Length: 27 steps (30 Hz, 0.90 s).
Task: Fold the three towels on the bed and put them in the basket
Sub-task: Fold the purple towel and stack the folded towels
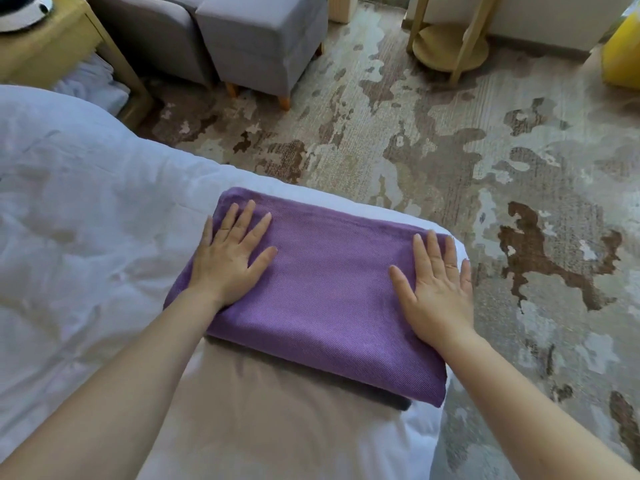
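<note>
Purple woven towel [311,292], folded into a soft, limp, light-looking pad, lay at the bed [86,209] corner, over something dark. Left hand [228,258] and right hand [438,289] were pressed flat on it, fingers spread. Support from beneath both short ends was judged best.

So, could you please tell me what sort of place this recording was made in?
Probably a bedroom, perhaps a hotel room: a bed with white bedding, a grey upholstered footstool next to a wooden side table, and a patterned carpet covering the floor.
</note>
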Motion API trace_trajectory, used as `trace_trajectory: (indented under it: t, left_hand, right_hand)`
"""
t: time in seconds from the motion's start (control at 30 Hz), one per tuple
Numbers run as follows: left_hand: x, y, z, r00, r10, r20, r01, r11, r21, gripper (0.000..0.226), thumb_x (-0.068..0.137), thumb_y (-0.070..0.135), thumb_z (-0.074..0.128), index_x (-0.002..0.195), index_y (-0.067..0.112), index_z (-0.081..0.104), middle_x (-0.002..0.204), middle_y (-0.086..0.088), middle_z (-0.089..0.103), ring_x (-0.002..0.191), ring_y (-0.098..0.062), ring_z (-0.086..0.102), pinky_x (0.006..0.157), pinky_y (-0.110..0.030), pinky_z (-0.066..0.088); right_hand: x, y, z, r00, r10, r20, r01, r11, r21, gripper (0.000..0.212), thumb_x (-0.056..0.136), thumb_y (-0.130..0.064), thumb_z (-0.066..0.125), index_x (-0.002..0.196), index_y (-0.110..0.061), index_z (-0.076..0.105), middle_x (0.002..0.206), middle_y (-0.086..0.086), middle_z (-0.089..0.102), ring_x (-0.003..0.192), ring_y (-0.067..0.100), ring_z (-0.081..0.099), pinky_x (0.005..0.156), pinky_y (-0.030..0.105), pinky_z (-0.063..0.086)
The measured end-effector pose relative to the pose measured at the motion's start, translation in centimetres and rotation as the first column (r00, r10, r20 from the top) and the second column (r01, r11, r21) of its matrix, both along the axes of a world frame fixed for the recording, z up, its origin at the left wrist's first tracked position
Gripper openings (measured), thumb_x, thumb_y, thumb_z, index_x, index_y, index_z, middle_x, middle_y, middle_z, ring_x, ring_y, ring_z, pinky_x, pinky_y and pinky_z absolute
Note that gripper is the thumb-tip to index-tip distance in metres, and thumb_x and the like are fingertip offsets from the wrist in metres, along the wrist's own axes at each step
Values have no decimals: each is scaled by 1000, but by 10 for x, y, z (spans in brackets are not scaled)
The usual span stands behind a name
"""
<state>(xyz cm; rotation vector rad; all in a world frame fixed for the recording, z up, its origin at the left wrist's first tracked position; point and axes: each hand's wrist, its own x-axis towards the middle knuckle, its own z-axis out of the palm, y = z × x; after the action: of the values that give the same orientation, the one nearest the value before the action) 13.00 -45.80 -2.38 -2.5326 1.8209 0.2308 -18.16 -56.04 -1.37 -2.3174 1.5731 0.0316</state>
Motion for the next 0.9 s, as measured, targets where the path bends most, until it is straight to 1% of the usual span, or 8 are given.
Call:
trace_trajectory:
  t: [0.13, 0.23, 0.33, 0.47, 0.53, 0.6, 0.8, 0.9]
  left_hand:
    - [-25, 43, 7, 992, -119, 30, 120, 991, -63, 64, 87, 70, 12, 146, 48, 0, 158, 14, -6, 147, -16, -6, 117, -44, -9]
    - [-25, 63, -3, 999, -40, 21, 39, 998, 51, 67, 78, 78, -7, 140, 55, -18, 155, 18, -18, 144, -13, -18, 117, -44, -12]
    - [-13, 69, -16, 999, 45, 21, -46, 997, 55, 67, 77, 78, -7, 138, 54, -21, 154, 20, -19, 145, -10, -15, 118, -47, -4]
    - [2, 70, -23, 981, 186, -60, -182, 982, 58, 64, 81, 78, 2, 137, 56, -19, 152, 20, -22, 146, -11, -12, 117, -47, -1]
    - [8, 70, -26, 930, 322, -178, -318, 947, 49, 62, 88, 73, 13, 143, 54, -8, 157, 16, -15, 148, -16, -5, 117, -48, 5]
    - [16, 67, -31, 855, 384, -348, -393, 918, 49, 57, 93, 62, 22, 146, 49, 4, 160, 11, -4, 147, -20, 9, 117, -46, 14]
    - [24, 51, -36, 665, 300, -683, -406, 914, 6, 53, 99, 43, 35, 149, 40, 16, 152, 13, 24, 137, -6, 25, 109, -20, 15]
    - [25, 51, -34, 564, 323, -760, -423, 903, 70, 53, 100, 43, 35, 147, 46, 11, 142, 26, 22, 128, 1, 25, 105, -16, 16]
  right_hand:
    - [-3, 47, 14, 987, 159, 4, -158, 987, -29, 77, 80, -80, 2, 145, -44, -15, 153, -15, -26, 139, 12, -31, 110, 35, -26]
    - [-10, 69, 1, 972, 227, -57, -228, 974, -19, 76, 77, -83, 0, 142, -48, -20, 153, -16, -25, 140, 14, -31, 114, 40, -20]
    - [-15, 71, -13, 980, 194, -46, -196, 979, -53, 74, 80, -79, 2, 145, -45, -12, 154, -18, -17, 142, 12, -25, 117, 38, -13]
    - [-20, 68, -24, 961, -88, 264, 77, 996, 53, 68, 90, -65, 21, 148, -39, -2, 153, -22, -15, 142, 2, -20, 118, 34, -9]
    - [-22, 68, -27, 826, -312, 470, 236, 948, 215, 60, 97, -51, 32, 149, -39, 3, 155, -22, -9, 143, 1, -11, 120, 38, -1]
    - [-20, 70, -27, 678, -453, 578, 269, 886, 378, 55, 100, -40, 32, 148, -43, 6, 157, -18, -1, 144, 1, 0, 120, 39, 7]
    - [-15, 68, -33, 579, -568, 584, 246, 805, 540, 45, 101, -42, 24, 139, -59, 8, 146, -24, 21, 130, -1, 24, 105, 23, 19]
    - [-15, 67, -37, 571, -594, 567, 258, 785, 563, 44, 100, -45, 26, 136, -64, 8, 139, -27, 22, 124, -1, 27, 102, 24, 21]
